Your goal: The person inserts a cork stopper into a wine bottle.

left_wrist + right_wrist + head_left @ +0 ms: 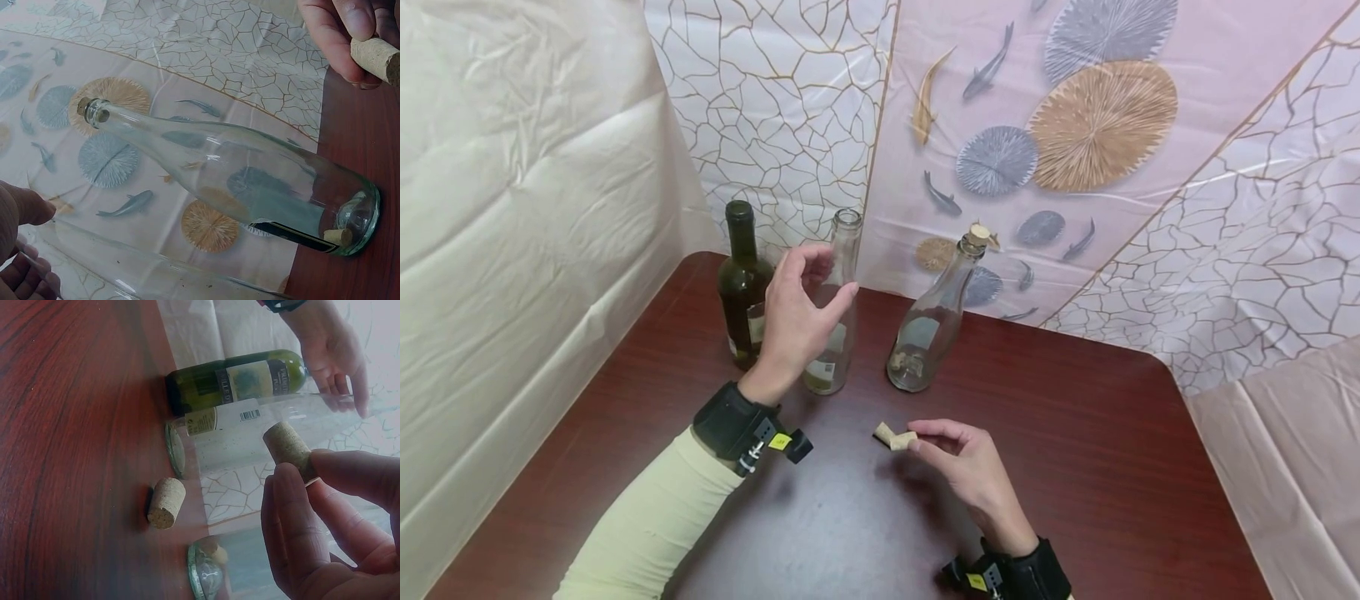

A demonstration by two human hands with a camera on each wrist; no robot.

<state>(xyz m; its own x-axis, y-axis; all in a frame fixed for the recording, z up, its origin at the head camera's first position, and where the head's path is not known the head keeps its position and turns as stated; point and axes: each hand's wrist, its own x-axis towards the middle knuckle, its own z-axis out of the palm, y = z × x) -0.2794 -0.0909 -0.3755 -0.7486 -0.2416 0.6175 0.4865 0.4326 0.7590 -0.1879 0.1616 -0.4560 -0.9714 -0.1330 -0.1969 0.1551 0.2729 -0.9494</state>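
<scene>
Head view: the worktop's (pixel 1112 467) right edge lies well apart from both hands. A gap separates the middle bottle (pixel 831 367) from the corked bottle (pixel 925 337). The left hand (pixel 797 321) curves parted fingers beside the former, contact unclear; the right hand (pixel 973 475) pinches a cork (pixel 903 441) near another cork (pixel 166 503).

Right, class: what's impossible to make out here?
Head: part of the middle clear bottle, behind the left hand.
Left wrist: that bottle's base, beyond the bottom edge.
Left wrist: part of the held cork, cut by the right edge.
Right wrist: the neck of the corked bottle, behind the right hand or out of frame.
Right wrist: fine print on the barcode label, too small.
</scene>
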